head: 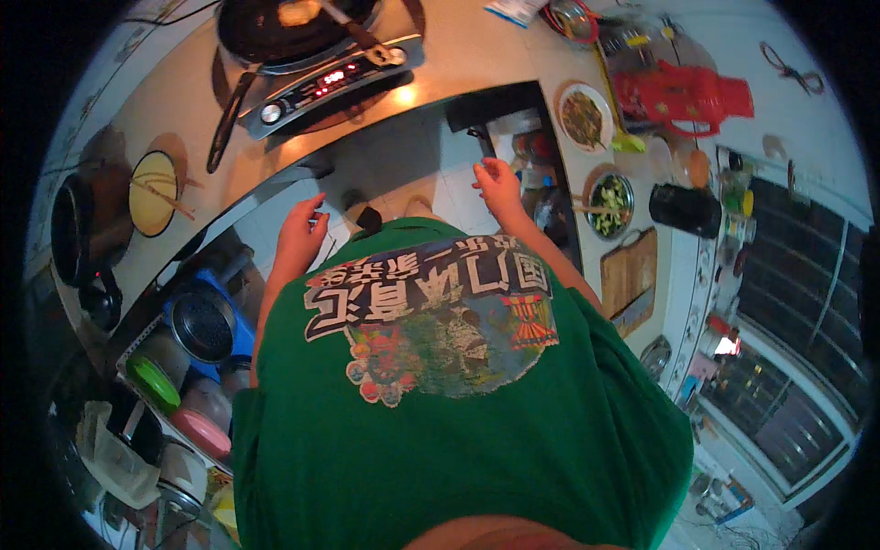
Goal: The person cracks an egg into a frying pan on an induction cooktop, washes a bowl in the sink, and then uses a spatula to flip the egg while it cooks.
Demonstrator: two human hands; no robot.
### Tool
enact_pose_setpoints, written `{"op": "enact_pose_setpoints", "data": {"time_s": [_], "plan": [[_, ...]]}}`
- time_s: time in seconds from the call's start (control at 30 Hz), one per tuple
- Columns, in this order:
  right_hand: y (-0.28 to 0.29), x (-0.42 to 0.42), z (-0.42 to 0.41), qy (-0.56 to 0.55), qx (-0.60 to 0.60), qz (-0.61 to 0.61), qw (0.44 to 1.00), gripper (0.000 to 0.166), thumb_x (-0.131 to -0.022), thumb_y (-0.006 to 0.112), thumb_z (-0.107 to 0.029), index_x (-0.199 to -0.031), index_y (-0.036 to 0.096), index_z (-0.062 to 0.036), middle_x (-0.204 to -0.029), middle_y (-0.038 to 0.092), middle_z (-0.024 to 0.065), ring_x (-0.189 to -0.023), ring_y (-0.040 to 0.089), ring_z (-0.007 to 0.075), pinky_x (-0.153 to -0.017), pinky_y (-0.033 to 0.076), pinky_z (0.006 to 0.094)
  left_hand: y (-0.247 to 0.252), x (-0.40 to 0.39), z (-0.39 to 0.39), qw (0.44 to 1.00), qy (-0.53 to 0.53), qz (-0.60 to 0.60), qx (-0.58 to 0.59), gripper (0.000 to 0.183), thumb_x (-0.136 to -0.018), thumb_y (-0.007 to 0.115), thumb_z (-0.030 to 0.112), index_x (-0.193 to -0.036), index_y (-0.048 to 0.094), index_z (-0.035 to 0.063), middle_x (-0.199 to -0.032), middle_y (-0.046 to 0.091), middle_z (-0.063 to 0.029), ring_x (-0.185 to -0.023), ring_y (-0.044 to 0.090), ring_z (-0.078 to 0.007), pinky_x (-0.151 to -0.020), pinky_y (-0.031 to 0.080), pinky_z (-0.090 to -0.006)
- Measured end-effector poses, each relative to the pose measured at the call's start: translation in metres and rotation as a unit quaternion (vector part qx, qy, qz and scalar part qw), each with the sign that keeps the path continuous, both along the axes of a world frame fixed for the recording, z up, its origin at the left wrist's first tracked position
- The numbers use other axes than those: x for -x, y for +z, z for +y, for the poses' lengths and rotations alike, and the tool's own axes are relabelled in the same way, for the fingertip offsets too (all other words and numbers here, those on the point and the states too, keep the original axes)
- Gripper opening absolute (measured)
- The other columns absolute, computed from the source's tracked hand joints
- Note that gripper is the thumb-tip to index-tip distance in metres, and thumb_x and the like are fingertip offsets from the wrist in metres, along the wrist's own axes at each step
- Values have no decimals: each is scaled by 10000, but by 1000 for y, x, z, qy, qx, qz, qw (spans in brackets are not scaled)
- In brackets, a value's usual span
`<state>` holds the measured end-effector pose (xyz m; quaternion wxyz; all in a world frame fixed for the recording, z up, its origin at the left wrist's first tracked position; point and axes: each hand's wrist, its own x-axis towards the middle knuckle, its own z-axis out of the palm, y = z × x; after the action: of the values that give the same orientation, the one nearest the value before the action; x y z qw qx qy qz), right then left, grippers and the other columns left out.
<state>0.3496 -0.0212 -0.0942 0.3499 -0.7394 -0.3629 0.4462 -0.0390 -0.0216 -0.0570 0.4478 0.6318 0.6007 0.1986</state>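
Both arms reach out in front of my green T-shirt, over the floor beside the counter. My left hand (302, 230) has its fingers loosely bent and apart, with nothing in it. My right hand (498, 187) is likewise empty, its fingers slightly curled, near a lower cabinet opening. Ahead on the counter, an induction cooker (330, 86) with a lit red display carries a dark frying pan (247, 34). Some yellowish food (298, 12) lies in the pan, and a spatula (350, 24) rests across it, its handle end over the cooker's panel. Neither hand touches the pan or the cooker.
On the right counter are a plate of cooked food (584, 117), a bowl of chopped green vegetables (610, 206), a wooden cutting board (629, 275) with a knife, and a red thermos (680, 96). At left are a yellow bowl (154, 192) with chopsticks and a dark pot (72, 230).
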Motion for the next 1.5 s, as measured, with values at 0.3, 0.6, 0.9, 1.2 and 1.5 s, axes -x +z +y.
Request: {"op": "enact_pose_setpoints", "data": {"time_s": [0.3, 0.6, 0.9, 1.2, 1.5], "plan": [[-28, -150, -171, 53, 115, -216, 968, 378, -857, 642, -354, -930, 653, 17, -859, 675, 181, -786, 665, 313, -705, 510, 394, -16, -43, -50, 1000, 9, -7, 12, 390, -879, 606, 98, -1266, 560, 84, -1127, 597, -142, -919, 631, -219, -765, 519, -316], [-11, -248, -303, 26, 162, -293, 942, 332, -824, 655, -327, -828, 655, 4, -808, 656, 195, -786, 643, 355, -708, 497, 422, -56, -130, -129, 997, -61, -38, 34, 417, -864, 636, 122, -1267, 543, 68, -1105, 595, -158, -916, 641, -238, -785, 530, -333], [-174, -325, -320, 237, -66, -142, 959, 342, -742, 710, -258, -973, 591, -37, -807, 614, 179, -751, 608, 332, -640, 475, 432, -29, -160, -149, 996, -74, 10, 53, 453, -835, 653, 124, -1271, 538, 93, -1095, 610, -162, -906, 660, -251, -795, 517, -343], [-98, -222, -239, 340, 142, -128, 921, 358, -763, 712, -242, -1031, 582, -43, -849, 619, 163, -772, 615, 296, -639, 480, 409, -47, -118, -160, 995, -92, 3, 38, 444, -827, 672, 182, -1239, 567, 55, -1108, 626, -182, -976, 641, -297, -836, 516, -390], [-86, -82, -139, 426, 146, -121, 885, 353, -788, 708, -232, -1055, 582, -40, -874, 626, 145, -779, 623, 268, -631, 485, 385, -15, -25, -147, 998, -16, 41, 47, 438, -796, 650, 273, -1194, 597, 98, -1116, 627, -175, -994, 614, -341, -850, 497, -431]]}}
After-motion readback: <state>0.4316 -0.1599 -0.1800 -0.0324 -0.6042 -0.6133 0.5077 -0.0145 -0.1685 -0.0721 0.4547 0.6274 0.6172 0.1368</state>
